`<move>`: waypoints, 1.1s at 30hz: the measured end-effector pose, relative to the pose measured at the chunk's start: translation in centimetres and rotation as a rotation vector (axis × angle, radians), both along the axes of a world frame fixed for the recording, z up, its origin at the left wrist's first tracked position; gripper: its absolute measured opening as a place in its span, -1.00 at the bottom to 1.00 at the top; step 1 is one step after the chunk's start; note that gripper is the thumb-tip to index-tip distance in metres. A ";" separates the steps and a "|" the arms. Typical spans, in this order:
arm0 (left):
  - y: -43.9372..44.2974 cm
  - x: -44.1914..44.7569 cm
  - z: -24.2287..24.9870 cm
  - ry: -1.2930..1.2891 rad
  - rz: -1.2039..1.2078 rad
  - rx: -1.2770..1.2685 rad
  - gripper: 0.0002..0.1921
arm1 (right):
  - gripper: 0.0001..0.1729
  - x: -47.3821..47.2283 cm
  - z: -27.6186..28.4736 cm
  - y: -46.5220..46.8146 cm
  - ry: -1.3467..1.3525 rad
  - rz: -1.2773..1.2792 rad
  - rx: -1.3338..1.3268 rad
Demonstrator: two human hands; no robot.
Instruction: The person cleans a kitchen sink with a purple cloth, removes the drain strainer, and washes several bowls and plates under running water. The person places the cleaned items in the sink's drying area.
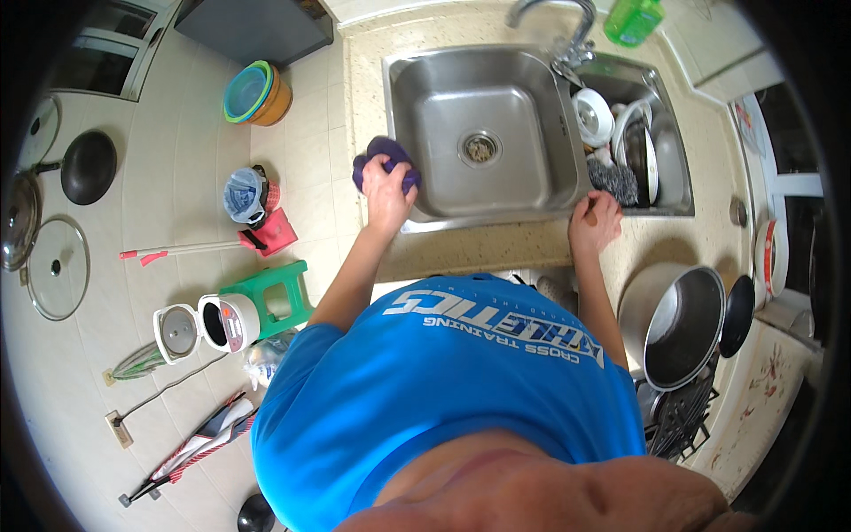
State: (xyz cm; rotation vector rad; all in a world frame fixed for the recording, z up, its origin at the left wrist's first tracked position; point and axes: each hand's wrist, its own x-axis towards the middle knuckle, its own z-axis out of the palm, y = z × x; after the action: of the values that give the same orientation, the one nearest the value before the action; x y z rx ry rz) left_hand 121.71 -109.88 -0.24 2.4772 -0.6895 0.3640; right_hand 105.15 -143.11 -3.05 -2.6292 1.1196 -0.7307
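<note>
At the left rim of the stainless steel sink (459, 193), my left hand (389, 193) grips a bunched purple cloth (382, 147) and presses it on the counter edge. My right hand (596, 223) rests with bent fingers at the front rim, near the divider between the two basins, with nothing seen in it. Just beyond its fingers lies a dark grey fuzzy scrubber or cloth (613, 181) in the small right basin. White bowls (593, 116) and plates stand in that basin too. The large basin's drain strainer (480, 148) holds food scraps.
A chrome faucet (578, 43) and a green bottle (633, 21) stand behind the sink. To the right, a large metal pot (685, 326) sits by the stove grate (681, 412). On the left are stacked basins (272, 100), a lined bin (244, 194) and a green stool (266, 299).
</note>
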 end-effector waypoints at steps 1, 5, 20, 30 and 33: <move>-0.6 2.1 -0.2 0.005 0.010 0.011 -0.64 | -0.80 0.4 0.3 0.1 0.051 -0.022 -0.002; -3.1 12.0 -1.6 -0.016 0.067 0.020 -0.58 | -0.81 1.1 1.4 0.8 0.064 -0.060 0.021; -17.9 27.6 -1.7 -0.004 -0.308 -0.063 -0.68 | -0.82 1.1 1.2 0.9 0.117 -0.018 -0.004; -11.0 30.1 7.3 -0.070 0.069 -1.039 -0.70 | -0.83 1.2 1.6 1.0 0.113 0.007 0.007; -10.3 35.3 12.6 -0.663 0.114 -0.970 -0.58 | -0.84 0.9 1.8 1.2 0.124 -0.014 0.001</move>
State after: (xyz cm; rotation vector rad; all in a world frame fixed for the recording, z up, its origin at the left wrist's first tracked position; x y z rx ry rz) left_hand 157.00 -120.19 12.40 1.4436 -0.4379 1.2531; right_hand 106.04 -141.96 -1.30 -2.7005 1.1711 -0.5764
